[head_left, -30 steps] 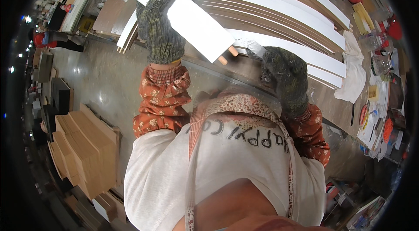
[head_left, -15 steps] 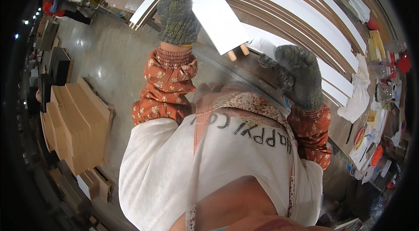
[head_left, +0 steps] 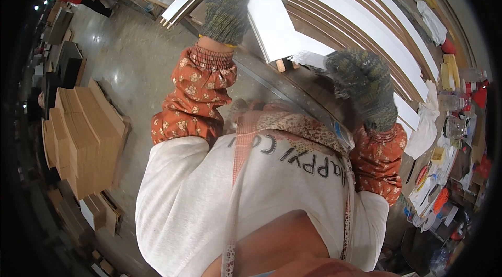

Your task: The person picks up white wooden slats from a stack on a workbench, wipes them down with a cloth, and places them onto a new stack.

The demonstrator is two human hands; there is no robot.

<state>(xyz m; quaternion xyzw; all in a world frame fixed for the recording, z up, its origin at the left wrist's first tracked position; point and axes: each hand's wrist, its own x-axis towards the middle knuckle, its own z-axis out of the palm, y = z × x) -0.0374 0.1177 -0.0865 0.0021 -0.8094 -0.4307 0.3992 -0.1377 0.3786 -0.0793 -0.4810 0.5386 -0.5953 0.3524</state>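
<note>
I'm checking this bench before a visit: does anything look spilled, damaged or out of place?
No spill or damage stands out. Only the rumpled white cloth on the right looks untidy, lying near the ends of side-by-side white panels. The dowelled board in the left hand looks sound.

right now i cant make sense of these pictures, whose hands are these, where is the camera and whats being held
There's no machine: these are a person's own gloved hands, seen from a camera on their head looking down. Its fisheye lens bends straight edges. The left hand has its grip around a white board with wooden pegs at its end. At the right hand is blurred whitish material; I can't tell whether it's held. Beyond, long white strips lie on the work surface.
</note>
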